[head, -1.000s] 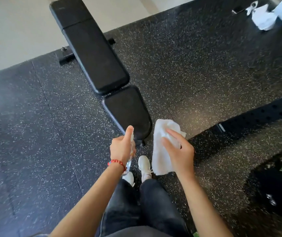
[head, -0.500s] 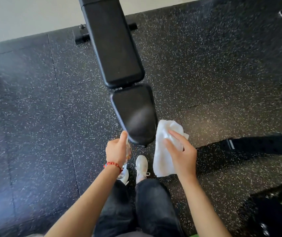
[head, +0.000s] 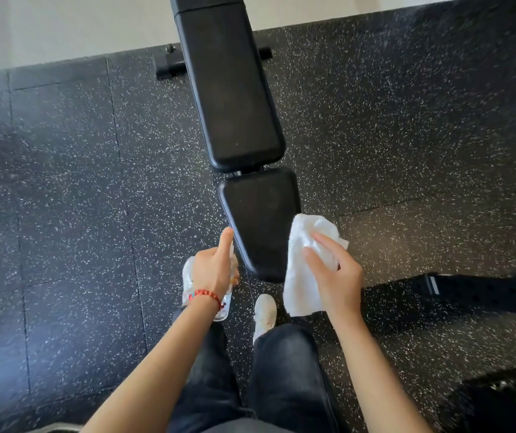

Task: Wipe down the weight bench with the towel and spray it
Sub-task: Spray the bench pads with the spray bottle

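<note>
The floor is black rubber with white specks. The long black bench stands on it, past the fingers. 1 white shoe stands on the floor, below the fingers.

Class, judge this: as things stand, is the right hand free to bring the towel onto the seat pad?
Probably yes. The right hand holds the towel beside the seat pad, with nothing between them.
</note>
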A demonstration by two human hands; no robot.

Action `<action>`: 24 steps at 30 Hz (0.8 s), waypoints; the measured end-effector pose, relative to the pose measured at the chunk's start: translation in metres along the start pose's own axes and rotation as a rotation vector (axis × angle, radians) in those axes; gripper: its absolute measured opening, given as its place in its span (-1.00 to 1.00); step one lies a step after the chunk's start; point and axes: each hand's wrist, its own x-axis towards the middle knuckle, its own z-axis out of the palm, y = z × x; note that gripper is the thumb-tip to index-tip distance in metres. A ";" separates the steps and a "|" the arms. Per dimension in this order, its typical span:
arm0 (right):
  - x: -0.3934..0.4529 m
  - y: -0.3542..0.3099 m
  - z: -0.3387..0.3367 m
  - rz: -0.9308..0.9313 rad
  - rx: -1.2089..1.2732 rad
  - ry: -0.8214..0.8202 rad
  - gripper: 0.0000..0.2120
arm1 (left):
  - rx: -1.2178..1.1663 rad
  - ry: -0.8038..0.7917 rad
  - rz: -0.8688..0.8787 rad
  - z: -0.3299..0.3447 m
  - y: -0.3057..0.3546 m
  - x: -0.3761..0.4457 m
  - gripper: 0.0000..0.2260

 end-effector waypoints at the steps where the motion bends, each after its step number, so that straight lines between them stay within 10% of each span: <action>1: 0.003 -0.004 0.007 -0.003 0.002 0.007 -0.69 | -0.015 -0.007 0.012 -0.005 0.006 0.006 -0.35; 24: 0.077 -0.113 0.195 -0.008 0.166 0.323 -0.77 | 0.118 -0.218 0.183 -0.107 0.142 0.192 -0.40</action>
